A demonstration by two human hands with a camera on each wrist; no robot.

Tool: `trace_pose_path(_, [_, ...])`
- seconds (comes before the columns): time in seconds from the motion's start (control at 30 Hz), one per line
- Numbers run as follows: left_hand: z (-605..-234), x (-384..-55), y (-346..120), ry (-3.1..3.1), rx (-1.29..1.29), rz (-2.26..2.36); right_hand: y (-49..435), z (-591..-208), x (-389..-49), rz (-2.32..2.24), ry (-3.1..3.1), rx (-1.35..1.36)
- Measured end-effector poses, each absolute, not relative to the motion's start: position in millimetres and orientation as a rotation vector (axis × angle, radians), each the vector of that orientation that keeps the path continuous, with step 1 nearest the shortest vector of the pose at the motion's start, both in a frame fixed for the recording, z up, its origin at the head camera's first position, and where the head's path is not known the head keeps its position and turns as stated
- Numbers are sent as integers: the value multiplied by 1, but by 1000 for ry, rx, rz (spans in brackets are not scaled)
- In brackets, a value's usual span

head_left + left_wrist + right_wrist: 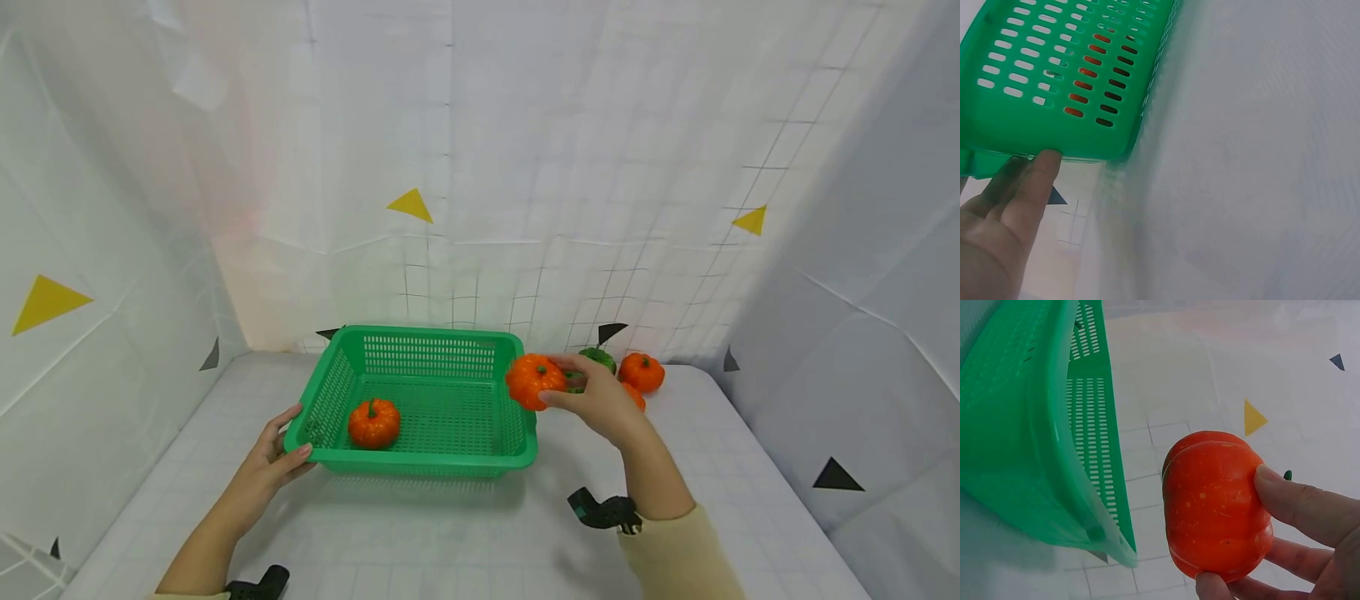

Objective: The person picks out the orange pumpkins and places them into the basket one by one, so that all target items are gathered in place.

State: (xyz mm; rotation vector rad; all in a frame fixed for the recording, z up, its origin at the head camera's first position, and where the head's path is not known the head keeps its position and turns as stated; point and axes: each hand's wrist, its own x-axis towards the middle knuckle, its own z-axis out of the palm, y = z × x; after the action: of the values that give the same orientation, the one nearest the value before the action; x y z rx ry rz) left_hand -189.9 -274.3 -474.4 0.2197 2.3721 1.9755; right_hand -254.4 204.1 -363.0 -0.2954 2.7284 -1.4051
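My right hand (600, 402) grips an orange toy pumpkin (531, 382) beside the right rim of a green plastic basket (420, 463). In the right wrist view, thumb and fingers pinch this pumpkin (1216, 506) from the side, apart from the basket wall (1016, 444). Another orange pumpkin (374, 425) sits inside the basket, toward the front left. At the basket's front left corner, my left hand (264, 462) holds the rim between thumb and fingers. Its fingers (1038, 184) touch the basket in the left wrist view.
Behind my right hand stand an orange pumpkin (642, 373), a second orange one (635, 396) partly hidden, and a bumpy green thing (598, 358), also partly covered. White sheeting (487, 167) with yellow and black triangles encloses the white table (420, 542) at back and sides.
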Motion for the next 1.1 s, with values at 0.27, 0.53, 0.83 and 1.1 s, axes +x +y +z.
trace_pose_path(0.27, [-474, -190, -275, 2390, 226, 1964, 183, -360, -269, -1430, 2657, -344])
trace_pose_path(0.53, [-473, -186, -275, 2382, 214, 1957, 160, -359, -280, -1431, 2617, -398])
trace_pose_path(0.83, [-473, -188, -274, 2383, 222, 1959, 137, -361, -301, -1329, 2611, -465])
trace_pose_path(1.1, [-474, -190, -274, 2374, 220, 1966, 119, -361, -319, -1270, 2610, -468])
